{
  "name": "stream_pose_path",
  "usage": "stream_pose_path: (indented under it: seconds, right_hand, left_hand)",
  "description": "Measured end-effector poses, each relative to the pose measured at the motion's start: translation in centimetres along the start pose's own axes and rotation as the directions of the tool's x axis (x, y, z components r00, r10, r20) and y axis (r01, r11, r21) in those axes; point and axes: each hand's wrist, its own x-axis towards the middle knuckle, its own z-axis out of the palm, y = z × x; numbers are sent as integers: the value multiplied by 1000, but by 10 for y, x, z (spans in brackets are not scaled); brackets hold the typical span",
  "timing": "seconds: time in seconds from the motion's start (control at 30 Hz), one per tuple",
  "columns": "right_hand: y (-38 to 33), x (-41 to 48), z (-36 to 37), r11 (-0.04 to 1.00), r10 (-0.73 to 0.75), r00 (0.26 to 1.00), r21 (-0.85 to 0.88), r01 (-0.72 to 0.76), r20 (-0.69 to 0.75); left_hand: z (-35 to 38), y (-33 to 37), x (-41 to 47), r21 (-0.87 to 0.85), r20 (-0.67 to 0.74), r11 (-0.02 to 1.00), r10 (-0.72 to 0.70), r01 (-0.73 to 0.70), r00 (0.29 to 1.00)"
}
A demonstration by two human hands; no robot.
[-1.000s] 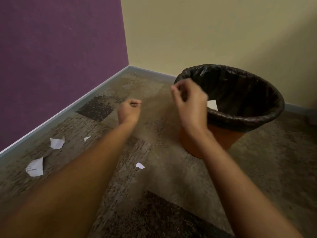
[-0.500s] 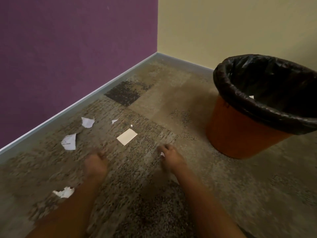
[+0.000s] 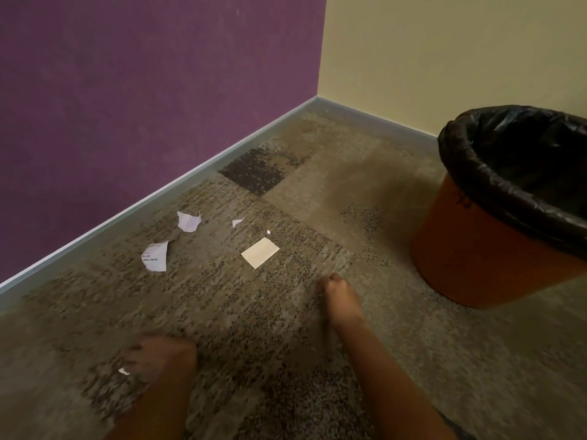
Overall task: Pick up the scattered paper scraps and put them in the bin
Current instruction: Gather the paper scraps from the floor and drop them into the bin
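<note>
An orange bin (image 3: pixel 476 249) with a black liner stands on the carpet at the right. Paper scraps lie near the purple wall: a torn printed scrap (image 3: pixel 189 221), a second printed scrap (image 3: pixel 155 256), a small sliver (image 3: pixel 237 222), a tiny fleck (image 3: pixel 268 232) and a cream card (image 3: pixel 260 252). My left hand (image 3: pixel 162 360) is low at the bottom left, fingers curled over a crumpled white scrap (image 3: pixel 124 371) whose edge pokes out. My right hand (image 3: pixel 336 293) rests left of the bin, fingertips pinched on the carpet. The small scrap under them is hidden.
The purple wall (image 3: pixel 127 106) and the yellow wall (image 3: pixel 444 58) meet in a corner at the back, with a grey skirting board (image 3: pixel 158 201) along the floor. Patterned brown carpet (image 3: pixel 317 192) covers the floor between the scraps and the bin.
Both hands dropped from the bin's rim to the carpet. The right hand closed over the small scrap, and the left hand reached back onto the crumpled scrap. The view swung left.
</note>
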Motion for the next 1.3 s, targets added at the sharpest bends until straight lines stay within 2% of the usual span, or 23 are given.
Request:
stream_pose_path:
  seconds: [0.07, 0.13, 0.23, 0.3, 0.47, 0.63, 0.8, 0.87, 0.93, 1.0, 1.13, 1.23, 1.3]
  right_hand:
    - [-4, 7, 0, 991, 59, 998, 117, -60, 10]
    - [-12, 18, 0, 973, 62, 998, 223, -59, -6]
    - [-32, 36, -6, 949, -51, 999, 313, 46, 5]
    - [-47, 53, -8, 955, -183, 983, 242, 172, 23]
    - [-87, 91, -12, 925, -367, 923, 150, 349, 115]
    - [-101, 115, -4, 876, -469, 834, 33, 481, 291]
    - [-102, 126, 4, 876, -473, 802, 96, 473, 365]
    - [-103, 129, 5, 876, -464, 803, 58, 479, 374]
    - [-102, 131, 4, 877, -434, 820, -34, 480, 374]
    - [-101, 132, 0, 887, -422, 835, -30, 461, 353]
    - [-96, 128, -7, 916, -389, 852, 247, 317, 351]
    - [-92, 124, -15, 873, -357, 902, 429, 230, 243]
    - [-90, 121, -26, 840, -264, 953, 522, 151, 149]
  left_hand:
    - [-3, 3, 4, -5, -2, 1000, 9, -9, 1000]
    - [-1, 10, 14, 8, -8, 996, 89, -89, 996]
    - [-1, 33, 31, -11, -23, 984, 179, -180, 983]
    - [-7, 51, 42, -61, -19, 970, 233, -234, 972]
    - [-25, 91, 61, -381, 60, 864, 378, -329, 924]
    - [-30, 111, 84, -381, 91, 861, 398, -338, 913]
    - [16, 101, 152, -328, 193, 890, 391, -316, 900]
    - [-6, 108, 132, -281, 179, 918, 335, -278, 925]
    - [-21, 116, 113, -270, 175, 917, 345, -293, 922]
    - [-18, 118, 113, -295, 184, 912, 347, -285, 920]
    - [-16, 116, 111, -297, 148, 916, 322, -269, 935]
    - [-18, 120, 99, -331, 136, 902, 337, -278, 932]
    - [-19, 127, 87, -378, 149, 882, 358, -281, 922]
